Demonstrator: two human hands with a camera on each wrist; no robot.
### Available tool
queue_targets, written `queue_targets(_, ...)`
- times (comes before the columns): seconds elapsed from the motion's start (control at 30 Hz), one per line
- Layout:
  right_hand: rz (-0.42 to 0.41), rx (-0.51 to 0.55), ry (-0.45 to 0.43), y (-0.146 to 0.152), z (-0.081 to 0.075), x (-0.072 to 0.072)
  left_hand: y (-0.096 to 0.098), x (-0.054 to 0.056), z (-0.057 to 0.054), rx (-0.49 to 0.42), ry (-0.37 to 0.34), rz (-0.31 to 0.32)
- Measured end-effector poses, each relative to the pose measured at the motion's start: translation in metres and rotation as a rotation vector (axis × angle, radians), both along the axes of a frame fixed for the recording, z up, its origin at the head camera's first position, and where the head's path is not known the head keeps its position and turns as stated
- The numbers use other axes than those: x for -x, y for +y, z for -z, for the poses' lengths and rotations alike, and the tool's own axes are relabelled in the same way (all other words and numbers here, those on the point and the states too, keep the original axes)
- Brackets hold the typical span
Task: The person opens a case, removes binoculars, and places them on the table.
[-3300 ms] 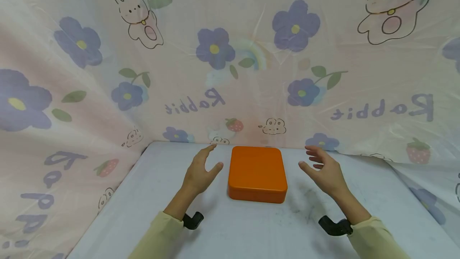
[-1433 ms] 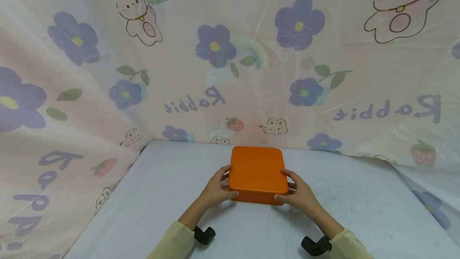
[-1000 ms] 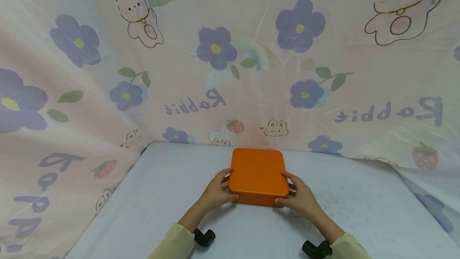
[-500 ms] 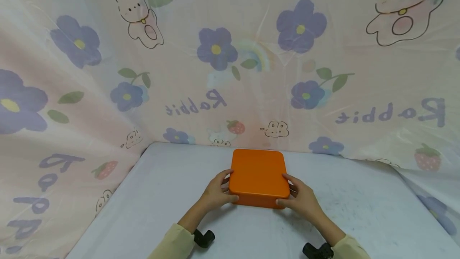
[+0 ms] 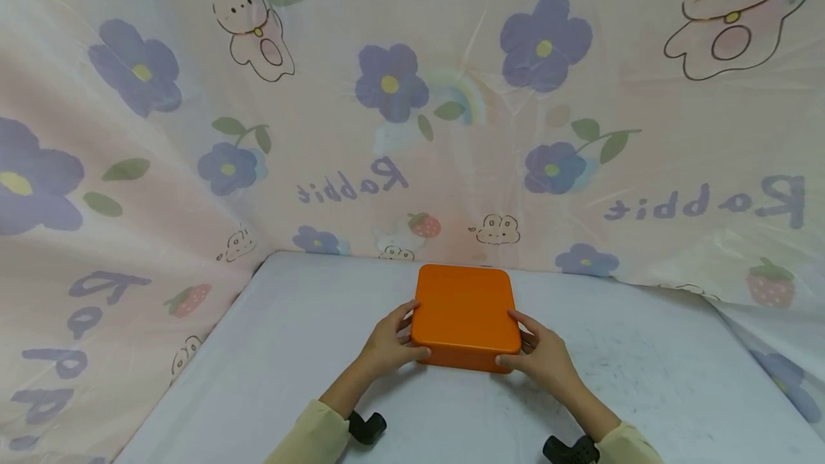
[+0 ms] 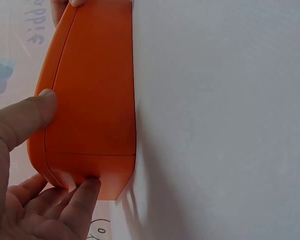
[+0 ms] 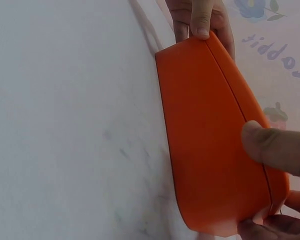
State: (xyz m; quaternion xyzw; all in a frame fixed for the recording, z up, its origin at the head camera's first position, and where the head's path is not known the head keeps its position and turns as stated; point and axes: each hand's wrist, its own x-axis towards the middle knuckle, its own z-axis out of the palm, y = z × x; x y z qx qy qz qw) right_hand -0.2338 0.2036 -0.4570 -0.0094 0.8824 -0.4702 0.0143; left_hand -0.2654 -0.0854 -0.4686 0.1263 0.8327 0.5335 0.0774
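A square orange lidded box (image 5: 465, 308) with rounded corners sits near the back of the white table. My left hand (image 5: 385, 344) grips its near left corner, thumb on the front face and fingers on the left side. At the near right corner my right hand (image 5: 543, 354) holds it the same way. A thin seam runs below the top in the left wrist view, where the left thumb (image 6: 32, 117) presses the orange box (image 6: 92, 95) close to that line. The right thumb (image 7: 272, 145) rests across the seam of the orange box (image 7: 210, 135) in the right wrist view.
The table (image 5: 309, 299) has grey smudges to the right of the box. A curtain (image 5: 451, 163) printed with rabbits and flowers hangs behind and at the sides. Black wrist cameras, the left one (image 5: 367, 428) and the right one (image 5: 570, 450), sit low over the table.
At first both hands were apart from the box, open on either side. They have since come inward and taken hold of its near corners; the box has stayed nearly still.
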Motion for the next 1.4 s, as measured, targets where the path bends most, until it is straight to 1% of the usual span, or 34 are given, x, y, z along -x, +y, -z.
queue_targets(0.27, -0.004, -0.023, 0.009, -0.0005, -0.001, -0.0004, -0.0002, -0.001, -0.003, -0.002, 0.002, 0.003)
queue_targets(0.43, -0.011, -0.028, 0.012, -0.0003, -0.0006, -0.0012, -0.0003, -0.0012, -0.0007, -0.011, -0.003, 0.007)
queue_targets(0.6, 0.004, -0.022, 0.007, -0.0003, 0.0005, -0.0024, -0.0009, -0.001, 0.0009, -0.011, -0.014, 0.011)
queue_targets(0.77, 0.012, -0.016, 0.008, -0.0021, -0.0001, -0.0017, -0.002, -0.0009, -0.0003, -0.01, 0.004, 0.008)
queue_targets(0.97, 0.004, -0.02, 0.039, -0.0022, -0.0021, -0.0015, -0.0023, 0.0002, 0.0001, -0.006, 0.02, 0.008)
queue_targets(1.1, 0.0, -0.02, 0.051, -0.0023, -0.0021, -0.0018, -0.0021, -0.0001, -0.0003, 0.002, 0.016, 0.0)
queue_targets(1.23, 0.006, -0.001, 0.041, -0.0032, -0.0013, -0.0022, -0.0016, -0.0006, -0.0006, -0.008, 0.0, -0.002)
queue_targets(1.4, 0.007, 0.031, 0.045, -0.0043, -0.0007, -0.0025, -0.0016, -0.0005, -0.0012, -0.015, 0.006, 0.004)
